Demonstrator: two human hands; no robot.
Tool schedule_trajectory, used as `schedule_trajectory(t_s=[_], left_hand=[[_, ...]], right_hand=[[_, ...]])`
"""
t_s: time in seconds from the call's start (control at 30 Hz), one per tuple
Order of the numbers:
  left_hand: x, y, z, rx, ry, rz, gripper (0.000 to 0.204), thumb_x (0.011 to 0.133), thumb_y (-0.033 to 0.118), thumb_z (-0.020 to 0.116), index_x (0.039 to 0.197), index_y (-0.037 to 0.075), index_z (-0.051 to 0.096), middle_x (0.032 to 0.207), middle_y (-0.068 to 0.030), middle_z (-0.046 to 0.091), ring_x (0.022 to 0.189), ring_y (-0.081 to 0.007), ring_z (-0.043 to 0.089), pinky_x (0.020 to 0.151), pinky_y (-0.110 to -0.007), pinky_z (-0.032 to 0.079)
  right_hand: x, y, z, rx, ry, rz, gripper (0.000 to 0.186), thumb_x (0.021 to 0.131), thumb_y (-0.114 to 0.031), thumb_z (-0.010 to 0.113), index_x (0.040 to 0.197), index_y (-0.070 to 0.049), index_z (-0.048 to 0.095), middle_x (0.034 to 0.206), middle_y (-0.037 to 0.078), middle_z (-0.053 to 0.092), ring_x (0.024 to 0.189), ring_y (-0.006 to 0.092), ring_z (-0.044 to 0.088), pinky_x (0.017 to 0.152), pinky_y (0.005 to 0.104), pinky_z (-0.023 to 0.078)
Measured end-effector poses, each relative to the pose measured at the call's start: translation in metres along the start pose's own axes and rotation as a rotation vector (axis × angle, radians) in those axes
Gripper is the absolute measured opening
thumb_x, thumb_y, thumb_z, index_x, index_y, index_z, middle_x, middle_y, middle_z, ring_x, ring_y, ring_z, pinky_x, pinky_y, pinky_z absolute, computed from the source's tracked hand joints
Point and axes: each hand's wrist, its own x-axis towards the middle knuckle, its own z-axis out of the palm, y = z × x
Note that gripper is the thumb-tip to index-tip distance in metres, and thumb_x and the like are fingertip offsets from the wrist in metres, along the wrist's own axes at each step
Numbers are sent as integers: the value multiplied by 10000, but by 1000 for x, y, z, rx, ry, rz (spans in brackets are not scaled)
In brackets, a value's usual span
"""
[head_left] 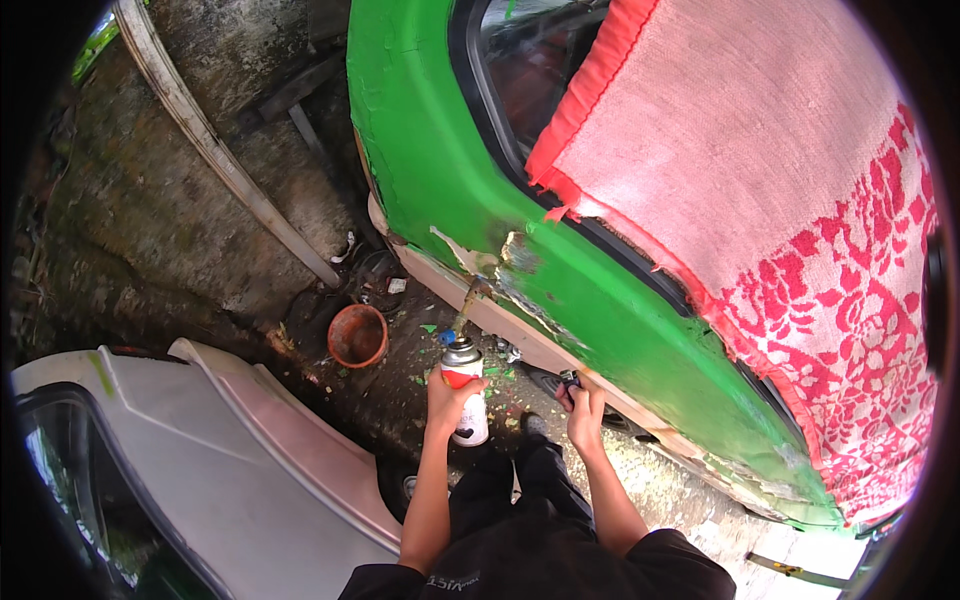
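My left hand (448,400) is wrapped round a white and red gas canister (471,418) held upright. On its top sits a torch head (470,306) with a blue knob, its nozzle pointing at the lower side of a green vehicle (430,130). No flame can be made out. A patch of torn, peeling paint (518,252) on the green body lies just beyond the nozzle. My right hand (586,412) is closed on a small dark object (570,379), perhaps a lighter, close to the vehicle's lower edge.
A red and white patterned cloth (720,150) drapes over the green vehicle's windows. To the left stands a pale grey car (270,470), leaving a narrow gap around me. On the ground are a terracotta pot (358,336) and green paint flakes. A long pale strip (215,150) leans at the far left.
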Motion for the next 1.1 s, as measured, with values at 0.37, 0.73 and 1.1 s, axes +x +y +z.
schedule_trajectory(t_s=[0.37, 0.73, 1.1], left_hand=[[-3, 3, 2, 32, -65, -10, 393, 672, 69, 833, 989, 6, 608, 866, -78, 676, 727, -157, 651, 661, -310, 530], [2, -2, 1, 17, 13, 9, 325, 679, 43, 780, 955, 8, 612, 790, -68, 649, 658, -159, 632, 604, -306, 500], [9, -13, -2, 10, -2, -41, 362, 677, 53, 807, 982, 3, 618, 837, -75, 676, 699, -155, 644, 645, -304, 510]], right_hand=[[1, 5, -6, -36, -37, 25, 367, 908, -66, 444, 1187, 109, 606, 881, 130, 608, 709, 157, 596, 648, 271, 516], [3, 20, -7, 38, 25, 45, 387, 917, -82, 450, 1222, 121, 576, 960, 142, 577, 812, 178, 631, 697, 285, 546], [3, 0, -9, -54, -33, 12, 392, 892, -72, 430, 1202, 100, 598, 837, 129, 597, 737, 150, 586, 632, 272, 506]])
